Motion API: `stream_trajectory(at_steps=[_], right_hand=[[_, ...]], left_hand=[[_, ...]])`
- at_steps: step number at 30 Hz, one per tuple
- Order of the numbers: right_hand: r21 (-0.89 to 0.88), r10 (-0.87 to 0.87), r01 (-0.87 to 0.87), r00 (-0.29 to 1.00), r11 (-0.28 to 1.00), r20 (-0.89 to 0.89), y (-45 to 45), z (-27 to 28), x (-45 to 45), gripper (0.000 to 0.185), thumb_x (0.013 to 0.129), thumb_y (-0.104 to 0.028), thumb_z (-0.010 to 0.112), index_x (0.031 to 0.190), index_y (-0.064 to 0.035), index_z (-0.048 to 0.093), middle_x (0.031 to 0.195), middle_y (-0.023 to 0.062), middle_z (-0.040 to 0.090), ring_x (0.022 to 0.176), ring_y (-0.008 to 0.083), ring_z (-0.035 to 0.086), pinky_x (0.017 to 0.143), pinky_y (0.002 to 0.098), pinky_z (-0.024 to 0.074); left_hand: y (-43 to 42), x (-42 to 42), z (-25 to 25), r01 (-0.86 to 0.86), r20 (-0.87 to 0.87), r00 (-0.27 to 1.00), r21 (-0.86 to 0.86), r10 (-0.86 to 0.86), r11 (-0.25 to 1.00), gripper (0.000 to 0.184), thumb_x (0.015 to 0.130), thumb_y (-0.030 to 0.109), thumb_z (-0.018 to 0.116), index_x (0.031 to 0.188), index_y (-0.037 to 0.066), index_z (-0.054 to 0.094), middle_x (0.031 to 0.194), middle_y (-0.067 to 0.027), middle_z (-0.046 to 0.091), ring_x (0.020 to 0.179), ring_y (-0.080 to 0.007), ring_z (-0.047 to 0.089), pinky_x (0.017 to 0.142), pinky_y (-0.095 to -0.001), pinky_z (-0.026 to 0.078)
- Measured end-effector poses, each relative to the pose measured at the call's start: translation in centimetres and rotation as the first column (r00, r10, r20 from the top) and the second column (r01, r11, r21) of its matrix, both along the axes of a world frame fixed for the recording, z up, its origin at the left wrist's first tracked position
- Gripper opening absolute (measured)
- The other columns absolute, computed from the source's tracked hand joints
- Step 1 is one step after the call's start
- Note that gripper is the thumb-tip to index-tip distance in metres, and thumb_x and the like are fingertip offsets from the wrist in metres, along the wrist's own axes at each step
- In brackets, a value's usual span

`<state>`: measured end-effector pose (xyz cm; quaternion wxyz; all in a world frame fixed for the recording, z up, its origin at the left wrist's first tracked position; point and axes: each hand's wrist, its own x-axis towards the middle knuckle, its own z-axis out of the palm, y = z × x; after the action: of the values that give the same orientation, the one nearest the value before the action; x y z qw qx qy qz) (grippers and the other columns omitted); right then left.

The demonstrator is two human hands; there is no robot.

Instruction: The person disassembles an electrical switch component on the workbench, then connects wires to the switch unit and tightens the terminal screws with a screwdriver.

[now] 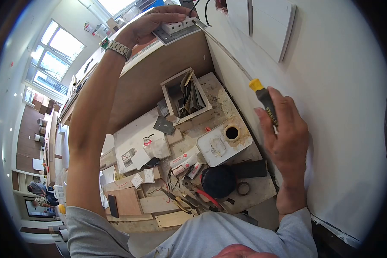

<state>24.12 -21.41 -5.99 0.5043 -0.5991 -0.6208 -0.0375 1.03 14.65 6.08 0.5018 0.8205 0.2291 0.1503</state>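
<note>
At the top of the head view, my left hand (148,26) grips a grey electrical wall plate (180,35) with white modules (173,28) on its back. Black wires (208,15) hang beside it, near the wall. My right hand (289,139) is wrapped round the black and yellow handle of a screwdriver (257,85). Its long shaft slants up and left, and the tip meets the right side of the white modules. Whether the tip sits in a screw is too small to tell.
Below lies a cluttered worktop with a wooden box (164,92) of sanding sheets, a white can (206,148), pliers (176,201), a tape roll (244,188), a dark cap (219,180) and a phone (113,206). A white wall (339,129) stands at right. People (41,193) are far left.
</note>
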Motion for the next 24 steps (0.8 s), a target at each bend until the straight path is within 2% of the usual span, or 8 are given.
stream_trajectory(at_steps=[6,9,11,13,15,18,22,24], right_hand=[[0.053,-0.022,0.012,0.980,0.999,0.199,0.6,-0.5,-0.6,0.028,0.104,-0.021,0.070,0.121,0.0001,0.063,0.081,0.0082,0.064,0.066,0.0212,0.065,0.057,0.0344,0.0533],[-0.204,0.134,-0.244,0.887,0.948,-0.441,-0.2,0.8,0.2,0.023,0.108,-0.022,0.064,0.117,-0.0008,0.063,0.072,0.0038,0.058,0.062,0.0137,0.059,0.054,0.0309,0.0489],[-0.061,0.154,-0.591,0.307,0.805,-0.939,-0.2,0.8,1.8,0.021,0.110,-0.021,0.058,0.116,-0.0015,0.062,0.068,0.0003,0.053,0.065,0.0088,0.056,0.054,0.0279,0.0459],[-0.095,0.116,-0.574,0.321,0.814,-0.940,-0.4,1.4,0.8,0.023,0.109,-0.023,0.064,0.119,-0.0023,0.063,0.070,0.0018,0.054,0.066,0.0108,0.058,0.055,0.0295,0.0471],[-0.147,0.133,-0.255,0.820,0.956,-0.557,-0.4,1.4,-0.8,0.026,0.107,-0.024,0.068,0.121,-0.0032,0.064,0.070,0.0031,0.053,0.065,0.0112,0.058,0.056,0.0307,0.0477],[0.068,-0.061,0.045,0.964,0.997,0.258,0.8,-0.5,-0.4,0.033,0.103,-0.026,0.075,0.124,-0.0030,0.064,0.076,0.0076,0.060,0.067,0.0135,0.060,0.059,0.0333,0.0505],[0.057,-0.007,-0.003,0.984,0.998,0.179,1.1,-0.1,-0.6,0.031,0.103,-0.023,0.073,0.123,-0.0018,0.063,0.078,0.0091,0.063,0.068,0.0133,0.061,0.062,0.0332,0.0508],[-0.099,0.154,-0.195,0.934,0.976,-0.322,0.7,0.7,-0.3,0.027,0.105,-0.021,0.071,0.122,-0.0004,0.062,0.078,0.0083,0.064,0.068,0.0125,0.060,0.063,0.0328,0.0508]], left_hand=[[-0.1,-0.5,0.3,-0.001,-0.046,0.999,0.014,0.001,1.000,0.046,0.103,0.030,0.068,0.144,0.009,0.065,0.141,-0.0070,0.069,0.124,-0.0144,0.068,0.107,-0.0338,0.058],[-0.3,-0.4,0.4,0.021,-0.037,0.999,0.022,-0.020,1.000,0.046,0.103,0.031,0.068,0.144,0.009,0.065,0.143,-0.0069,0.068,0.126,-0.0157,0.067,0.109,-0.0347,0.057],[-0.6,-0.2,0.4,0.030,-0.049,0.998,0.027,-0.029,0.999,0.047,0.103,0.031,0.068,0.144,0.009,0.065,0.144,-0.0069,0.067,0.127,-0.0164,0.067,0.110,-0.0349,0.057],[-0.3,-0.1,0.2,0.046,-0.041,0.998,0.032,-0.045,0.998,0.047,0.103,0.031,0.068,0.144,0.008,0.065,0.145,-0.0070,0.067,0.128,-0.0165,0.066,0.111,-0.0355,0.056],[-0.1,0.1,0.2,0.048,-0.045,0.998,0.025,-0.047,0.999,0.047,0.102,0.030,0.068,0.144,0.008,0.065,0.145,-0.0073,0.067,0.127,-0.0162,0.067,0.110,-0.0353,0.056],[-0.1,0.1,0.2,0.037,-0.063,0.997,0.020,-0.035,0.999,0.048,0.102,0.030,0.069,0.144,0.008,0.065,0.145,-0.0077,0.066,0.127,-0.0158,0.067,0.109,-0.0346,0.057],[-0.2,-0.2,0.0,0.005,-0.048,0.999,0.017,-0.004,1.000,0.048,0.102,0.029,0.069,0.145,0.007,0.065,0.145,-0.0073,0.067,0.126,-0.0157,0.067,0.110,-0.0326,0.056],[0.1,-0.3,0.1,0.014,-0.041,0.999,0.006,-0.014,1.000,0.049,0.102,0.029,0.070,0.146,0.007,0.064,0.144,-0.0070,0.068,0.126,-0.0154,0.067,0.110,-0.0324,0.056]])
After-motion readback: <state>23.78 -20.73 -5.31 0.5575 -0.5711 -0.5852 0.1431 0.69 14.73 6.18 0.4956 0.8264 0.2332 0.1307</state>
